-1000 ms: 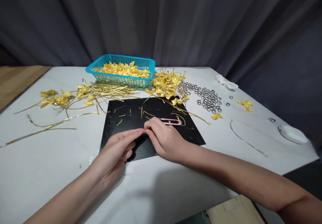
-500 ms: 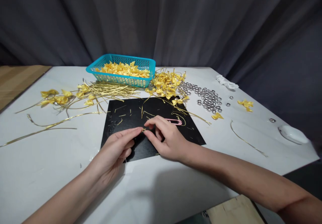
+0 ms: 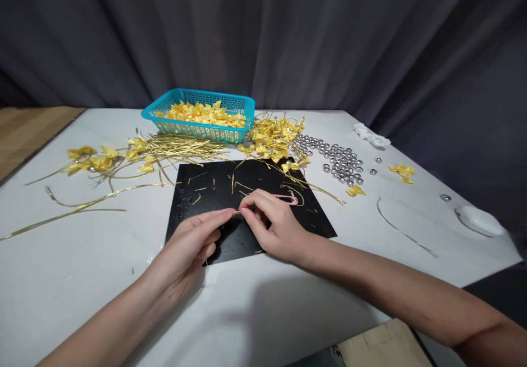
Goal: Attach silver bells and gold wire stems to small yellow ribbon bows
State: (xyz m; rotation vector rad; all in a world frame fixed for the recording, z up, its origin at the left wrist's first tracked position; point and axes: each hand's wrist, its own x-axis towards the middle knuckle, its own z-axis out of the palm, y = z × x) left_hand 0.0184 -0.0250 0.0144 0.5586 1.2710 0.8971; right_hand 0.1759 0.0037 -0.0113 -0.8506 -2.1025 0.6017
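Above the black mat [image 3: 224, 246], my left hand [image 3: 195, 240] pinches a short bit of gold cord [image 3: 236, 212] between thumb and forefinger. My right hand [image 3: 274, 224] is closed too, its thumb and fingertip meeting on the other end of that cord. Only a sliver of the cord shows between the fingertips; the rest is hidden. A pink-handled tool [image 3: 293, 200] lies on the mat just behind my right hand, partly covered by it. Gold cord scraps [image 3: 196, 199] are scattered over the mat.
Behind the mat stands a blue basket [image 3: 197, 132] of yellow ribbon pieces. Gold cords [image 3: 185, 146] lie before it, and yellow bows [image 3: 274, 136] are heaped beside it. Silver beads [image 3: 343, 163], a crumpled white tissue [image 3: 370, 134] and a white dish [image 3: 480, 220] are at right.
My right thumb has closed up against its forefinger, and the right fingertips have shifted slightly right. The cord bit now shows as a short straight piece between both hands.
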